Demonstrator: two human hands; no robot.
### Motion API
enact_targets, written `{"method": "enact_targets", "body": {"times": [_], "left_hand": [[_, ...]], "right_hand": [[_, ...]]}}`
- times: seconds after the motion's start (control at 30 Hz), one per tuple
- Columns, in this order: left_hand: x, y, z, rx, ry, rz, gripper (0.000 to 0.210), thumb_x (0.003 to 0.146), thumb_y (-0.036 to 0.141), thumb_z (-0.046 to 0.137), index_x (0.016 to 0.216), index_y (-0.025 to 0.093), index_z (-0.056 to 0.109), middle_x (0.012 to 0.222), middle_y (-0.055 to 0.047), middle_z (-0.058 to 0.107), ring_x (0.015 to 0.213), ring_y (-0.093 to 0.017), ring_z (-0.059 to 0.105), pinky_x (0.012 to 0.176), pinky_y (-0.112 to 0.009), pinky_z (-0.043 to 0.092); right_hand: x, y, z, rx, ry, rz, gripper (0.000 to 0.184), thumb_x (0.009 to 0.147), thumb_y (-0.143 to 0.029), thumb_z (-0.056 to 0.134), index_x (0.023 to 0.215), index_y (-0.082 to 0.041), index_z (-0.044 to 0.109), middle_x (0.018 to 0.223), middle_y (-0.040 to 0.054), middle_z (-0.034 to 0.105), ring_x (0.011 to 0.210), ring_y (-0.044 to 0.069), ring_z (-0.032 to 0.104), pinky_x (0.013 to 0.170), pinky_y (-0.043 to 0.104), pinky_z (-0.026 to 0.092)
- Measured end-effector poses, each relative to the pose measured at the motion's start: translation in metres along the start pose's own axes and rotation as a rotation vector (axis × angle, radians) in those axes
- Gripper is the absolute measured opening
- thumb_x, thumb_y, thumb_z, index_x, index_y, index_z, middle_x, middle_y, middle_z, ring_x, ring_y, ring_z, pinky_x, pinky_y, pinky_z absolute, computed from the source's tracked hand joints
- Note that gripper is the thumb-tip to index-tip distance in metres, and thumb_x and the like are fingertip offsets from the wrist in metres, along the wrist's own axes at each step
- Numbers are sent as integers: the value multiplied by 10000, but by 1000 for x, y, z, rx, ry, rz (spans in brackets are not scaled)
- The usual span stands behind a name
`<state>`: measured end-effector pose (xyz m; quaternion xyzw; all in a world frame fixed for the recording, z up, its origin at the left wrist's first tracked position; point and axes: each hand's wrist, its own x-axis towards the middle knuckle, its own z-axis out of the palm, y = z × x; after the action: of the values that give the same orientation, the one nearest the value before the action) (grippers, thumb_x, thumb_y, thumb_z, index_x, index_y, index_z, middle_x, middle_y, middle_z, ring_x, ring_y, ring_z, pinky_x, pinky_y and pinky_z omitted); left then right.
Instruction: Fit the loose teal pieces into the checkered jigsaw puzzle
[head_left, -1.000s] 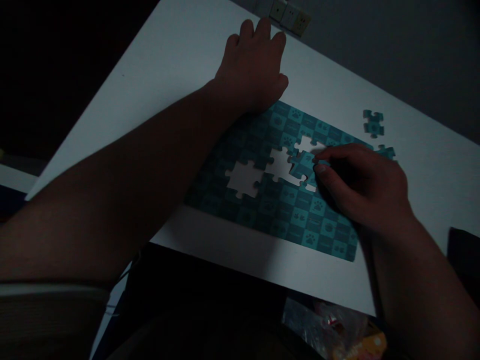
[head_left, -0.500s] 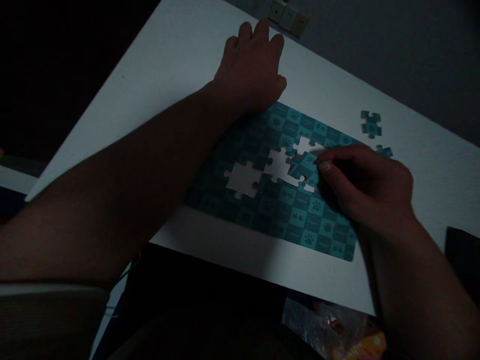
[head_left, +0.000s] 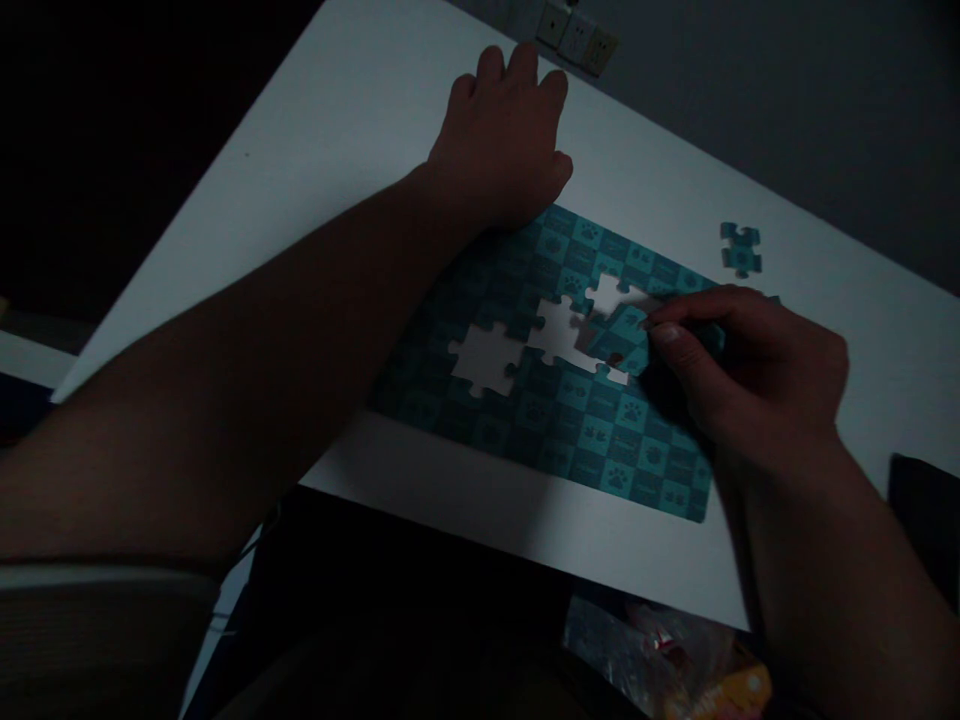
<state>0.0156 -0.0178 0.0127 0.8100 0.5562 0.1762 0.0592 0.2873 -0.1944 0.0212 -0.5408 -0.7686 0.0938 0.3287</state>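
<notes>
A teal checkered jigsaw puzzle (head_left: 577,430) with paw prints lies on the white table, with gaps in its middle where white shows through. Between the thumb and index finger of my right hand (head_left: 757,365) is a puzzle piece (head_left: 626,335), held tilted over the gap on the right. Whether its lower edge touches the puzzle I cannot tell. My left hand (head_left: 502,135) rests palm down at the puzzle's far edge, fingers apart and holding nothing. That forearm covers the puzzle's left part.
One loose puzzle piece (head_left: 741,250) lies on the table (head_left: 352,110) beyond my right hand; another peeks out behind the knuckles. Wall sockets (head_left: 576,38) sit behind the far edge. A clear plastic bag (head_left: 622,650) is below the near edge, and a dark object (head_left: 922,500) is at right.
My right hand has shifted slightly to the right, and the puzzle piece in it has moved and tilted with it. My left hand stays in place.
</notes>
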Motion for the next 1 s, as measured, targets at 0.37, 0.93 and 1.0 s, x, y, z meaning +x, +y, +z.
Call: {"method": "enact_targets", "body": {"times": [0.37,0.93,1.0], "left_hand": [[0,3,-4,21,-38,-11,534,1264,100,882,1769,-3,746,1934,-300,609,1824,-572,539,1504,-732,472],[1,1,-7,23,-70,-28,586,1276,190,809,1847,99,714,1967,-233,592,1844,-529,510,1530,-689,446],[0,2,-7,31,-79,-32,582,1274,179,813,1843,104,718,1964,-235,594,1841,-525,513,1524,-679,452]], "right_hand": [[5,3,1,53,-74,-103,120,1043,-272,863,1104,-358,922,1040,-7,961,902,309,899,823,467,641],[3,1,2,76,-6,-39,101,1024,-313,891,1086,-371,946,1010,-4,948,878,319,882,807,502,633],[2,3,5,96,79,47,63,1014,-381,921,1068,-370,952,1002,7,931,883,326,858,830,525,617]]}}
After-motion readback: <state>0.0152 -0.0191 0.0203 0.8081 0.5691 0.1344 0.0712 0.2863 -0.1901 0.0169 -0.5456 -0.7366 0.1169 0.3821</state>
